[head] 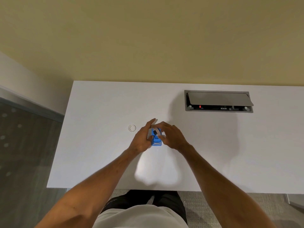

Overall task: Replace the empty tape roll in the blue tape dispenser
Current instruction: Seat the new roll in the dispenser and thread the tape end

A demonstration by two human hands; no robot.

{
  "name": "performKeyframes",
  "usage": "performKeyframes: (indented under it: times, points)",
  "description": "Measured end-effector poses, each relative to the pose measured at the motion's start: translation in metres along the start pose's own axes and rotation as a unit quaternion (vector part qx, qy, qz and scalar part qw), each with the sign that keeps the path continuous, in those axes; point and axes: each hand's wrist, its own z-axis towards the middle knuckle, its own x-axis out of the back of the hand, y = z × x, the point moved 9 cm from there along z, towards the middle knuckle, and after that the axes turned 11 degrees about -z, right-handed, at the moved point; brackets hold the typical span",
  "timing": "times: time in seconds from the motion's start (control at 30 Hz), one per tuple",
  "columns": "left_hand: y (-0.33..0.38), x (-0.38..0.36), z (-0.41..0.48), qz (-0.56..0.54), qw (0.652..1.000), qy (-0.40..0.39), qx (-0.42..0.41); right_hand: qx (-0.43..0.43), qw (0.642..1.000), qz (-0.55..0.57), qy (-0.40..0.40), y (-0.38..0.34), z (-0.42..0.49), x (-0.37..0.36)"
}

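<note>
White shirt and dark trousers at bottom edge, person standing at the near edge of a white table. Both bare forearms reach forward and meet at the blue tape dispenser, which sits on the table roughly centre, well back from the near edge.

Left hand grips the dispenser's left side, palm against it, fingers curled round, index finger stretched forward past its far end. Right hand is on the dispenser's right side, fingers bent over the far top, thumb tucked in against the right wall. Cutter end of the dispenser points toward the person; small grey label on that face.

White tape shows as a slanted band on top of the dispenser, between the two hands, next to a black part. Cannot tell whether the right fingertips pinch the tape itself or only hold the body; most of the roll is hidden by the hands.

Small white ring lies flat on the table just left of the dispenser, beside the left hand, not touching it.

Grey cable hatch is set into the table far right and behind the dispenser, lid propped partly open, red light inside.

Beige wall beyond the dispenser. Grey floor left of the table.
</note>
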Motion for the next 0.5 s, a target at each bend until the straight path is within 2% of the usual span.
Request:
performKeyframes:
  times: [0.23, 0.33, 0.5]
  points:
    - [-0.002, 0.004, -0.003, -0.030, 0.996, 0.077, 0.022, -0.055, 0.996, 0.062, 0.018, 0.009, -0.006, 0.010]
    - [0.001, 0.006, -0.006, -0.046, 0.993, 0.102, 0.033, -0.106, 0.988, 0.106, 0.028, 0.017, -0.008, 0.015]
    - [-0.002, 0.008, -0.012, -0.040, 0.987, 0.146, 0.057, -0.156, 0.982, 0.103, 0.025, 0.025, -0.009, 0.012]
